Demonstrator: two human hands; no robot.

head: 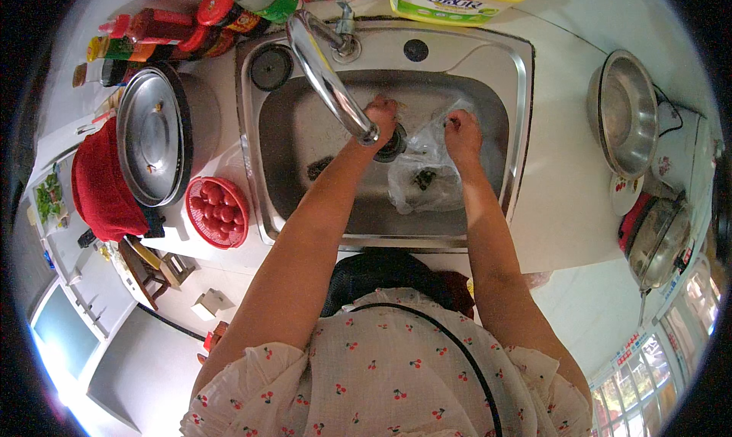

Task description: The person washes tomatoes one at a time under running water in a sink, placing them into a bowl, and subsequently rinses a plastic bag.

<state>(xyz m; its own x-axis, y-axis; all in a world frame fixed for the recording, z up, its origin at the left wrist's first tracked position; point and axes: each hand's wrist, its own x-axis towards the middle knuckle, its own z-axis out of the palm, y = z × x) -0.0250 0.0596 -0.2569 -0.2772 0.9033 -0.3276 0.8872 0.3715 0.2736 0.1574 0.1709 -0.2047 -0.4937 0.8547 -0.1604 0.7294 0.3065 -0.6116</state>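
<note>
A stainless-steel sink (517,151) lies before me, with both hands down in its basin. My left hand (382,116) is beside the dark drain strainer (392,146), partly behind the faucet spout (329,76); whether its curled fingers hold anything cannot be told. My right hand (464,138) has its fingers closed at the upper part of a clear plastic bag (409,194), and a small dark spot shows at the fingertips. The bag spreads over the basin floor. Dark green scraps (424,179) show in its lower part. A dark clump (319,167) lies left of my left forearm.
A red plastic basket (245,222) of round red fruit stands left of the sink, near a pot with a metal lid (151,136). Sauce bottles (163,26) and a yellow-capped tub (457,2) line the back. Metal bowls (629,114) and a lidded pan (657,242) are at right.
</note>
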